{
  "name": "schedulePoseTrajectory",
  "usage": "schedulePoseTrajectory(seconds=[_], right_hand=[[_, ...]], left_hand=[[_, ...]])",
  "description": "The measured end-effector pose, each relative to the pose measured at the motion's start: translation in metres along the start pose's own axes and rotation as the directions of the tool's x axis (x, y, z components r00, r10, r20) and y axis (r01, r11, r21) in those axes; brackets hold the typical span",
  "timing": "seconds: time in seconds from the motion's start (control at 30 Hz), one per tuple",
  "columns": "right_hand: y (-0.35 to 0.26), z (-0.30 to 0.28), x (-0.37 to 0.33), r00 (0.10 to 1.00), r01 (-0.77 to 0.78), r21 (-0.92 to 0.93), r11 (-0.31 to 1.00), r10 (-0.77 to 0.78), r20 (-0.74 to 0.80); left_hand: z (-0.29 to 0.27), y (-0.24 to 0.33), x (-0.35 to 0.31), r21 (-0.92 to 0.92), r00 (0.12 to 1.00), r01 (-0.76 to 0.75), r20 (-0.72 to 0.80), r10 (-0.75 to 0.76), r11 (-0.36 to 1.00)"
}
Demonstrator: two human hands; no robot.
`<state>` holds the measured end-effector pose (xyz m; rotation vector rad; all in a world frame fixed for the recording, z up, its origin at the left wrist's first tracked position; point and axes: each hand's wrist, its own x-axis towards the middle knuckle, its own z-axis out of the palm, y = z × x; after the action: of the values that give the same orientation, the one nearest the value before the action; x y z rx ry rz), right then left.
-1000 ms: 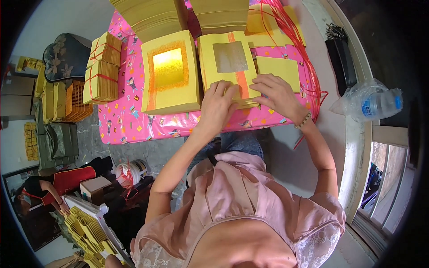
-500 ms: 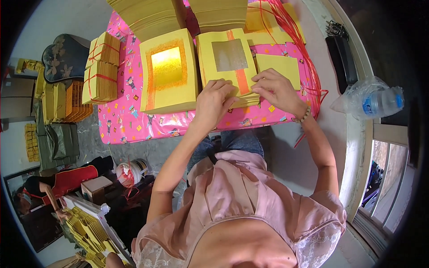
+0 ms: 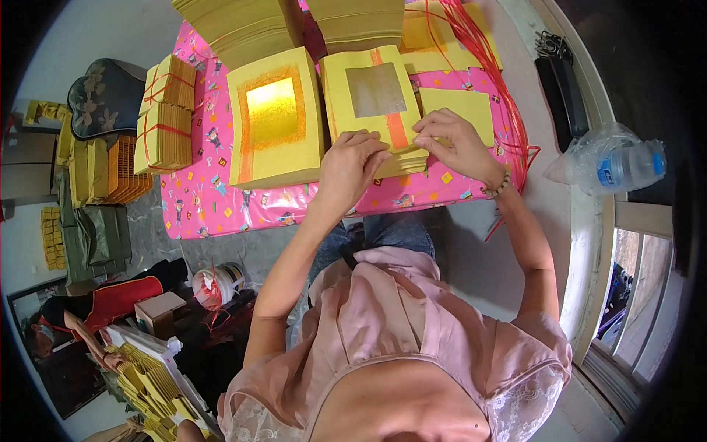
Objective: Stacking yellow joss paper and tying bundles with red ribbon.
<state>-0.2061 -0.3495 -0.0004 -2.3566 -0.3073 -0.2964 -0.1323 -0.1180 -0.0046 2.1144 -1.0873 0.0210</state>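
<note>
At the near edge of a stack of yellow paper sheets (image 3: pixel 335 81), my left hand (image 3: pixel 353 160) has its fingers bent over the paper, thumb pointing right. The top sheet bears a silver square (image 3: pixel 375 90) and an orange stripe (image 3: pixel 398 130). My right hand (image 3: pixel 455 144) pinches at the near right corner of this paper, its fingertips curled together. Just left of my left hand stands another yellow stack (image 3: pixel 241 140), with a gold square (image 3: pixel 272 103) framed in orange on its top. A smaller pile of plain yellow paper (image 3: pixel 468 114) lies beyond my right hand.
Tall yellow paper stacks (image 3: pixel 250 37) stand at the back of the pink patterned tablecloth (image 3: pixel 199 214). Tied bundles (image 3: pixel 166 136) lie at the left, red strings (image 3: pixel 508 103) at the right. A bagged bottle (image 3: pixel 626 171) sits by the window. A co-worker's arm (image 3: pixel 87 335) shows lower left.
My right hand's fingers have drawn closer together at the paper's corner. My left hand stays nearly in place, and the whole view has shifted slightly.
</note>
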Motion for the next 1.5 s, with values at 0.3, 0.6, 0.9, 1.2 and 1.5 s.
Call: schedulePoseTrajectory(seconds=[0.3,0.6,0.9,1.2,1.5], right_hand=[[0.002,0.000,0.000,1.000,-0.011,0.013,1.000,0.010,0.014],[-0.002,-0.004,0.000,1.000,0.014,-0.022,1.000,-0.013,0.022],[-0.006,0.005,0.008,0.972,0.192,-0.330,0.924,-0.225,-0.065],[0.005,-0.019,0.070,0.996,0.023,-0.108,0.994,-0.032,-0.080],[0.061,-0.014,0.139,0.992,-0.127,-0.086,0.988,0.123,-0.041]], left_hand=[[0.000,0.001,0.000,0.006,1.000,0.016,-0.002,-0.016,1.000],[-0.003,0.009,0.006,0.101,0.999,0.029,0.014,-0.030,0.994],[-0.004,0.010,0.013,0.251,0.999,-0.042,0.002,0.043,0.967],[-0.042,0.022,0.038,0.346,0.959,-0.214,-0.105,0.264,0.914],[-0.023,-0.021,0.073,0.419,0.970,-0.239,0.143,0.197,0.876]])
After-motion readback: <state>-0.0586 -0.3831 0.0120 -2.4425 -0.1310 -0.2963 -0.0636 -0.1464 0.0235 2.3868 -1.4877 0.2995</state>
